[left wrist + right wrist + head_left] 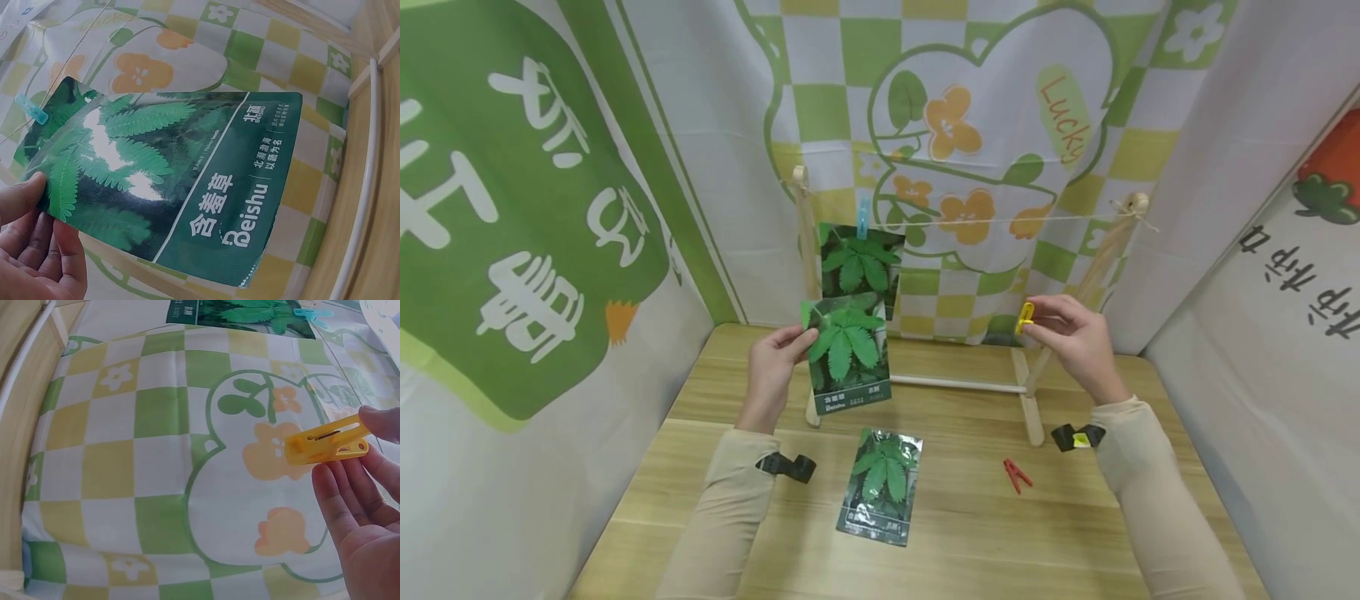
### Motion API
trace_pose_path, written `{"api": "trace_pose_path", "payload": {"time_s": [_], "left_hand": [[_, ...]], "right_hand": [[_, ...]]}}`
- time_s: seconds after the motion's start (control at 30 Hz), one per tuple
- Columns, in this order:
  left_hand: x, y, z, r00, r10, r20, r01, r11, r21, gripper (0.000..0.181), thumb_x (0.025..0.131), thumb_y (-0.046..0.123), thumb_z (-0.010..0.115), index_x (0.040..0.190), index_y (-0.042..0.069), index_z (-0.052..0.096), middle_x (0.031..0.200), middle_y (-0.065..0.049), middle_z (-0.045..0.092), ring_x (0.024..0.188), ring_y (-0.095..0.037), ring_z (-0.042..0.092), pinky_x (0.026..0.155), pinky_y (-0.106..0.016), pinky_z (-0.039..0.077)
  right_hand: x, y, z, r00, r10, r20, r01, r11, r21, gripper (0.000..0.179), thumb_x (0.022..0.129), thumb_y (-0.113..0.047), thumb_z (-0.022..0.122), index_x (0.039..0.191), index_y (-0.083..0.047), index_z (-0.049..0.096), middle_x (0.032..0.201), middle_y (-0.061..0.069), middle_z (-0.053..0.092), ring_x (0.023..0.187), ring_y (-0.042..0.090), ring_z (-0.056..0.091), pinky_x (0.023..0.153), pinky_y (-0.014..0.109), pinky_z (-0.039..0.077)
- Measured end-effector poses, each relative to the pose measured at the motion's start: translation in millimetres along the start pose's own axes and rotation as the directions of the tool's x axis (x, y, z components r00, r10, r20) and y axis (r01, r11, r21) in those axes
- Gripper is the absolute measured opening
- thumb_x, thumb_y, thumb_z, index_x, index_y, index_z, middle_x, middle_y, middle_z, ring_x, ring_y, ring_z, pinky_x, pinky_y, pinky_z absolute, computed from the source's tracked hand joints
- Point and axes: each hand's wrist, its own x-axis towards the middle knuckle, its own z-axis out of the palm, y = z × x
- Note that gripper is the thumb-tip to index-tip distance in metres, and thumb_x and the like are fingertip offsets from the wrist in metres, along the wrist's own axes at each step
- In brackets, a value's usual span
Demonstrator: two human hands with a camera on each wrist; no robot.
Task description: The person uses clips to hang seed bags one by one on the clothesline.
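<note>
My left hand (772, 367) pinches the left edge of a green seed packet (169, 181) between thumb and fingers, with its printed leaf side facing me. Behind it, a second seed packet (891, 265) hangs from the string (992, 221) by a light blue clothespin (863, 218). To the right, my right hand (1078, 342) holds a yellow clothespin (325, 442) by its handle end, thumb on one side and fingers on the other. A third seed packet (880, 487) lies flat on the table, and a red clothespin (1017, 475) lies right of it.
A wooden rack with a left post (807, 242) and a right post (1105, 250) carries the string. A white bar (958, 384) joins its base low down. The wooden table (970, 542) is bordered by printed cloth (820, 108) behind and panels at both sides.
</note>
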Motion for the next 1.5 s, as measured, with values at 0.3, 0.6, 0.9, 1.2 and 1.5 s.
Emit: {"api": "trace_pose_path", "payload": {"time_s": [0.3,0.6,0.9,1.2,1.5], "left_hand": [[3.3,5.6,8.3,1.000,0.003,0.026,-0.003,1.000,-0.009,0.038,0.091,0.017,0.069,0.121,-0.005,0.062,0.099,0.004,0.064,0.083,-0.002,0.063,0.078,-0.017,0.054],[3.8,8.9,17.3,0.998,0.031,0.049,-0.029,0.998,-0.048,0.031,0.090,0.012,0.069,0.115,-0.006,0.063,0.084,0.011,0.066,0.076,-0.001,0.064,0.075,-0.017,0.055],[6.2,12.7,27.2,0.998,0.025,0.060,-0.022,0.999,-0.049,0.031,0.089,0.013,0.071,0.114,-0.003,0.064,0.084,0.012,0.067,0.077,-0.002,0.063,0.075,-0.017,0.055],[7.9,20.9,40.3,0.995,0.041,0.091,-0.034,0.996,-0.079,0.026,0.090,0.012,0.070,0.111,-0.002,0.065,0.082,0.014,0.067,0.078,-0.001,0.063,0.073,-0.017,0.054],[14.4,25.3,51.9,0.989,0.063,0.134,-0.055,0.996,-0.067,0.035,0.090,0.016,0.070,0.119,-0.003,0.063,0.089,0.012,0.065,0.078,-0.003,0.060,0.071,-0.017,0.052]], "right_hand": [[11.4,-8.7,-1.4,1.000,-0.018,0.004,0.018,1.000,-0.020,0.033,0.083,0.006,0.072,0.114,0.014,0.063,0.103,-0.010,0.065,0.095,0.000,0.066,0.082,0.014,0.055],[28.3,-21.1,0.9,0.998,-0.032,0.052,0.033,0.999,-0.033,0.033,0.084,0.003,0.071,0.114,0.014,0.063,0.103,-0.009,0.064,0.093,-0.001,0.065,0.081,0.013,0.055],[44.3,-34.1,10.1,0.995,-0.070,0.070,0.074,0.996,-0.043,0.032,0.084,0.003,0.072,0.114,0.011,0.065,0.100,-0.009,0.066,0.089,0.000,0.066,0.077,0.014,0.055],[62.2,-48.7,17.0,0.991,-0.117,0.062,0.117,0.993,-0.005,0.030,0.083,0.009,0.070,0.112,0.013,0.064,0.098,-0.010,0.067,0.088,0.000,0.067,0.077,0.014,0.056],[76.1,-59.0,19.4,0.989,-0.140,0.051,0.142,0.989,-0.042,0.030,0.083,0.006,0.071,0.113,0.010,0.066,0.098,-0.010,0.067,0.088,0.000,0.067,0.076,0.013,0.055]]}}
